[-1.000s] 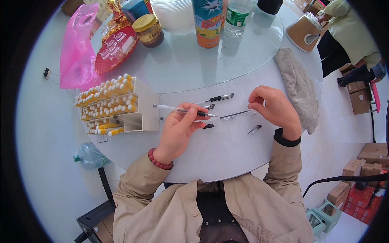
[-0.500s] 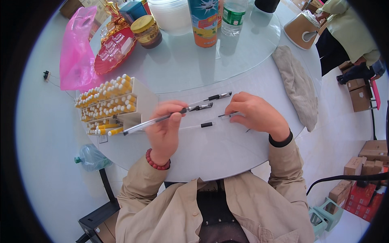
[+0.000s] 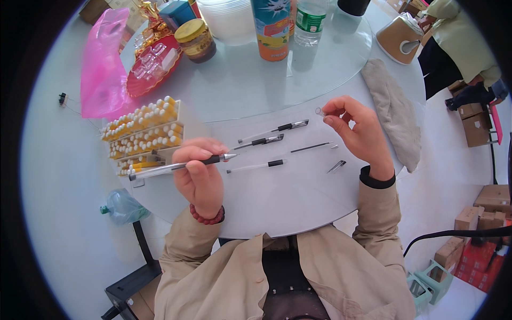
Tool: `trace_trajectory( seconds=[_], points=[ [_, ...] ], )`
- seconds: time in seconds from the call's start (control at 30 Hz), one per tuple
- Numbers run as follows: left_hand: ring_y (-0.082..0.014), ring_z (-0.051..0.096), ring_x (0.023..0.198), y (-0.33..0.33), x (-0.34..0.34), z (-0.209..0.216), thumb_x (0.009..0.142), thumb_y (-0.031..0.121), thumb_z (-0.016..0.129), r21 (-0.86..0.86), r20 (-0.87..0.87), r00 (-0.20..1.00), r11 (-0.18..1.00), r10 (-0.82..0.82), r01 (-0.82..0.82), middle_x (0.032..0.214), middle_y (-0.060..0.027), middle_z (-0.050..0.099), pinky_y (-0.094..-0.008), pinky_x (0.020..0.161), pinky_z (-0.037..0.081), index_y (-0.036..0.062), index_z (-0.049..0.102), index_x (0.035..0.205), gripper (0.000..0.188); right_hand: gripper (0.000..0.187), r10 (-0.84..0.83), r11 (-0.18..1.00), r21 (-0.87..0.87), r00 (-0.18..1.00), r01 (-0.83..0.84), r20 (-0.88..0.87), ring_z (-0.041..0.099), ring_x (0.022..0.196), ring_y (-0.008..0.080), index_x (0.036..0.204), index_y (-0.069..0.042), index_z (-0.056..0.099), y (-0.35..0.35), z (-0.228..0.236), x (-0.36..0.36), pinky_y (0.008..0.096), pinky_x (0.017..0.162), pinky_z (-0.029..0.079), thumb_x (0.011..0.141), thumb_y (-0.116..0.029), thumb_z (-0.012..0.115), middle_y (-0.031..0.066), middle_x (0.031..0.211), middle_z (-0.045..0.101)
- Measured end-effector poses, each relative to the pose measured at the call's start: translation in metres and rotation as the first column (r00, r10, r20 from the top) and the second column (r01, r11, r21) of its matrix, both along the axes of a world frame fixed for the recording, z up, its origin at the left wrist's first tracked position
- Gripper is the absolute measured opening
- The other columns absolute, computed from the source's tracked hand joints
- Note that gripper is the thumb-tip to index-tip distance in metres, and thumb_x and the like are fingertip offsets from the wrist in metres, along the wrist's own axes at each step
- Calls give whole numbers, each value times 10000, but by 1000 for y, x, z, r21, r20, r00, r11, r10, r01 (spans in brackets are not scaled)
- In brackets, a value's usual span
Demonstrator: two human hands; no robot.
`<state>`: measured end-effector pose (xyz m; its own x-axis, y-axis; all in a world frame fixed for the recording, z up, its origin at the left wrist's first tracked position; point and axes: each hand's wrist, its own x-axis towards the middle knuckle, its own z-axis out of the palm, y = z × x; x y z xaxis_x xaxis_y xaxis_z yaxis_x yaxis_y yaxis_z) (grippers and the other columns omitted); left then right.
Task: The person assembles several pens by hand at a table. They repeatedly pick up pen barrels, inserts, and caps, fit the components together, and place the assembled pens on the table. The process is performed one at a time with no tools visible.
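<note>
My left hand [image 3: 200,173] pinches an uncapped gel pen [image 3: 176,166] with a clear barrel and black grip, its point facing right. My right hand [image 3: 354,125] is raised over the table's right side, thumb and fingers closed on a small clear plastic piece [image 3: 319,111]. Between the hands lie two capped pens, one farther off [image 3: 290,127] and one nearer [image 3: 266,140]. A clear pen barrel with black grip [image 3: 258,166] lies below them. To its right are a thin dark refill [image 3: 310,147], a tiny tip piece [image 3: 334,146] and a loose pen cap [image 3: 337,167].
A white rack of yellow-and-white sticks [image 3: 144,133] stands beside my left hand. A folded grey cloth [image 3: 394,114] lies at right. The glass turntable [image 3: 240,90] bears a jar [image 3: 196,42], an orange-blue can [image 3: 272,32] and a bottle [image 3: 309,24]. Another person [image 3: 458,45] stands far right.
My right hand has lifted away up and right, uncovering the refill, the tip piece and the cap. My left hand has shifted slightly left and down with the pen.
</note>
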<state>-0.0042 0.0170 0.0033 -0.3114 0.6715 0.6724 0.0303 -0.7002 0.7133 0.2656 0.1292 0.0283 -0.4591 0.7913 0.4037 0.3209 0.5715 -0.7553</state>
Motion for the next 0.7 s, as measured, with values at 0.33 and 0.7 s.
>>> trace_trajectory(
  seconds=[0.33,0.7],
  points=[
    [-216,542,737,-1,-7,7,1047,383,410,131,36,999,991,33,-37,860,-124,537,-302,628,491,33,482,966,366,117,77,997,-16,997,-77,17,564,692,162,975,-11,636,0,-4,-4,269,570,436,863,10,662,72,894,650],
    [-203,548,731,-3,-2,6,1037,353,453,86,-16,1000,996,17,-16,850,-132,551,-292,625,484,26,494,949,341,166,87,996,30,994,-90,70,588,742,178,1002,-10,629,0,-3,-4,277,609,461,848,46,655,77,929,641]
  ],
)
